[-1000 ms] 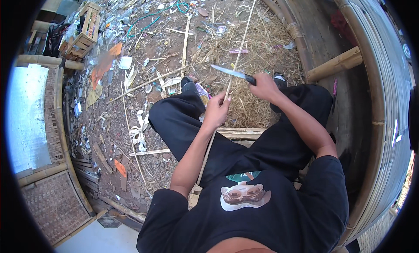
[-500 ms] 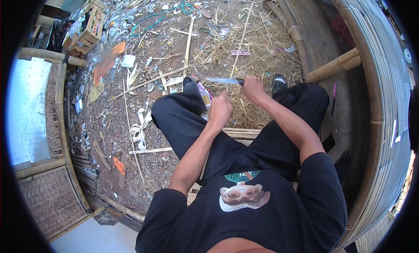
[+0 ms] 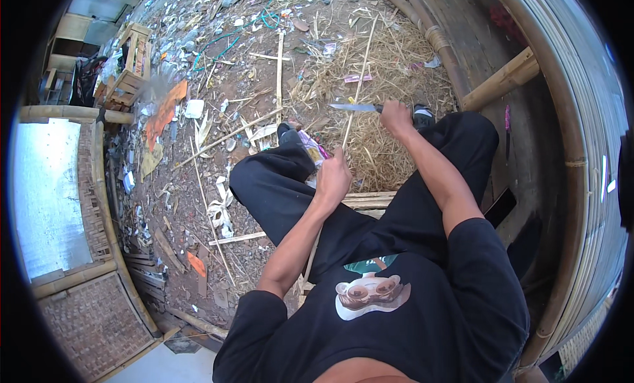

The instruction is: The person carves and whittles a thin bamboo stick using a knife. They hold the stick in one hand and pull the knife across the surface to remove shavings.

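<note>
My right hand (image 3: 397, 119) is closed round the dark handle of a knife (image 3: 352, 107), whose blade points left. My left hand (image 3: 334, 179) is closed on a long, thin bamboo strip (image 3: 358, 86). The strip slants up and away from the fist over the straw, and a lower length shows beside my left forearm. A small gap lies between the blade tip and the strip. The fingers of both hands are partly hidden behind their backs.
Dry straw and shavings (image 3: 389, 155) cover the ground between my feet. Other bamboo strips (image 3: 279, 69) lie among litter to the left. A wooden crate (image 3: 132, 66) stands far left. A bamboo-framed platform (image 3: 505, 79) runs along the right, with a dark phone-like slab (image 3: 500, 207) on it.
My right hand with the knife has moved right and slightly away, taking the blade off to the strip's right side. My left hand keeps its grip, slightly lower.
</note>
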`<state>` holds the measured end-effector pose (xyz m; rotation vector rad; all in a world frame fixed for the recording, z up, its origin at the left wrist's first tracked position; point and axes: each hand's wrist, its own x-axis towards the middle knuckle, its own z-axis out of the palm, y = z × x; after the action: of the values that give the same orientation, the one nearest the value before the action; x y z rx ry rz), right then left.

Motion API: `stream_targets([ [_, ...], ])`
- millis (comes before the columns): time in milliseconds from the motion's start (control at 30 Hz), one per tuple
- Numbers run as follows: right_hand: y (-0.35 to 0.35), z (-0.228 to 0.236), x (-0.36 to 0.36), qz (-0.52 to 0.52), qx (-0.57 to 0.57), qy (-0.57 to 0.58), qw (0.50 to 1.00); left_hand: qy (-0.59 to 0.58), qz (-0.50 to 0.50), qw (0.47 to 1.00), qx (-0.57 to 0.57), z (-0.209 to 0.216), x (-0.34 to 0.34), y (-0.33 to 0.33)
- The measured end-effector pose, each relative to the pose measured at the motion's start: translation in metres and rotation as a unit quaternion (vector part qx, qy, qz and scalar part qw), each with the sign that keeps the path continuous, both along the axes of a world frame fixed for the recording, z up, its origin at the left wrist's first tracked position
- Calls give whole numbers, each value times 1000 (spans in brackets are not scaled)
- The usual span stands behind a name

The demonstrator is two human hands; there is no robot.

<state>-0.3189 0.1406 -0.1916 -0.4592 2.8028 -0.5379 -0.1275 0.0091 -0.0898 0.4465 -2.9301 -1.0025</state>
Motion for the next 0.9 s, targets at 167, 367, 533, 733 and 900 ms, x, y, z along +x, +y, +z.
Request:
stream_targets([
  [167,23,-1,-19,-73,19,6,997,-22,-28,999,1,10,11,7],
  [367,4,8,-1,-54,-31,-48,997,-35,14,999,26,6,10,1],
  [533,-21,53,37,67,-25,-77,994,-3,26,999,48,3,4,-5],
  [733,-29,47,44,112,-16,-11,994,-14,21,999,22,8,3,-5],
  [900,25,3,-47,-27,30,41,998,-35,-16,999,1,5,15,10],
])
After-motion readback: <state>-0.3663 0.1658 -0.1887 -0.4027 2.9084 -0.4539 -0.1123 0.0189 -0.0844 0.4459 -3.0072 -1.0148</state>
